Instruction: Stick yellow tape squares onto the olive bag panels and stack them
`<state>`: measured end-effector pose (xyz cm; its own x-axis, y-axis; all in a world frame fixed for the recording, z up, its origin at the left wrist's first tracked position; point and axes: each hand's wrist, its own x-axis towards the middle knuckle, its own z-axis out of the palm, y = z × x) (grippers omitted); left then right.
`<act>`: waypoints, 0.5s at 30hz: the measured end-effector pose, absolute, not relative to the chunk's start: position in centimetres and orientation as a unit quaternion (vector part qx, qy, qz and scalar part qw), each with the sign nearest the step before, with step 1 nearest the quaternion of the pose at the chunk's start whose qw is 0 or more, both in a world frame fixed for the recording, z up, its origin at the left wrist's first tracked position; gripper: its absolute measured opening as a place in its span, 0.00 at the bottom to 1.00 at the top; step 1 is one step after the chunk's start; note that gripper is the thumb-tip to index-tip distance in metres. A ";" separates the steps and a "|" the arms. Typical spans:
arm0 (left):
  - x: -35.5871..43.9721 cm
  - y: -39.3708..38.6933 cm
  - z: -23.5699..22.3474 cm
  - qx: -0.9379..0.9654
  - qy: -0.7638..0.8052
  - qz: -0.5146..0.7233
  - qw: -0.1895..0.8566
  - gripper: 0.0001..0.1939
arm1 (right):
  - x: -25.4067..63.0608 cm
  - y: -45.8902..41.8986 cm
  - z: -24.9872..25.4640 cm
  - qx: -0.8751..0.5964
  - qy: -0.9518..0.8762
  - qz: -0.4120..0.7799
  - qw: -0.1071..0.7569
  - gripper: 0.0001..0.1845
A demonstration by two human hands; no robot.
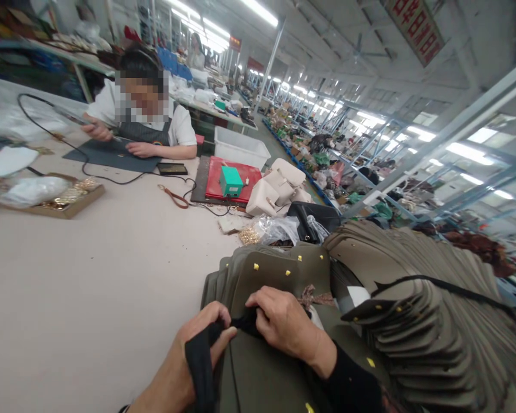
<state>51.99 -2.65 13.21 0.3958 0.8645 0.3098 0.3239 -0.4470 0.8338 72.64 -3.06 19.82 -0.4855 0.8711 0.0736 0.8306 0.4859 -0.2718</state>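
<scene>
My left hand (pixel 198 350) is closed round a black fabric strip (pixel 201 367), whose end hangs down over the palm. Thumb and fingertips pinch it. Just to the right, my right hand (pixel 279 321) is closed on the same dark strip where it runs between the two hands. Both hands are over a bundle of olive-green flat panels (pixel 266 373). Behind them stand more olive panels (pixel 279 269) with small yellow tags on them. A brown patterned cloth tie (pixel 316 297) shows beyond my right wrist.
To the right lies a large stack of olive panels (pixel 434 344) bound with a black strap. Across the pale table (pixel 112 275) a co-worker (pixel 146 126) holds a corded tool over a dark sheet. A green box (pixel 231 181), cream bags (pixel 275 189) and a cardboard tray (pixel 71 209) are on it.
</scene>
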 end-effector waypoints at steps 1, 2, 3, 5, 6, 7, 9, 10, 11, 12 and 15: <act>51.8 -2.7 13.2 0.748 0.401 0.382 0.364 0.06 | 72.6 -3.2 20.2 -0.501 -0.850 0.122 0.107 0.16; 51.5 -2.9 13.1 0.740 0.408 0.383 0.373 0.06 | 72.6 -3.3 20.5 -0.509 -0.843 0.139 0.107 0.16; 51.2 -3.2 13.2 0.734 0.412 0.386 0.378 0.06 | 72.5 -3.5 20.8 -0.520 -0.835 0.150 0.102 0.15; 50.6 -3.8 13.2 0.725 0.412 0.400 0.381 0.09 | 72.5 -3.9 21.1 -0.542 -0.819 0.164 0.092 0.10; 50.3 -4.2 13.1 0.722 0.408 0.407 0.383 0.10 | 72.5 -4.0 21.1 -0.549 -0.812 0.171 0.097 0.07; 50.1 -4.5 12.9 0.719 0.404 0.411 0.388 0.12 | 72.6 -4.2 21.0 -0.551 -0.808 0.178 0.108 0.05; 49.9 -5.0 12.4 0.708 0.405 0.406 0.413 0.13 | 72.6 -4.3 20.6 -0.536 -0.812 0.187 0.134 0.05; 49.9 -5.2 12.1 0.696 0.412 0.398 0.432 0.14 | 72.5 -4.3 20.4 -0.519 -0.823 0.183 0.145 0.05; 50.0 -5.4 11.9 0.682 0.422 0.388 0.453 0.14 | 72.4 -4.2 20.3 -0.498 -0.837 0.169 0.150 0.06; 50.1 -5.5 11.7 0.666 0.433 0.381 0.473 0.15 | 72.3 -4.2 20.2 -0.478 -0.853 0.146 0.151 0.07; 50.5 -5.7 11.9 0.628 0.445 0.385 0.509 0.15 | 71.9 -4.0 20.1 -0.451 -0.878 0.062 0.147 0.09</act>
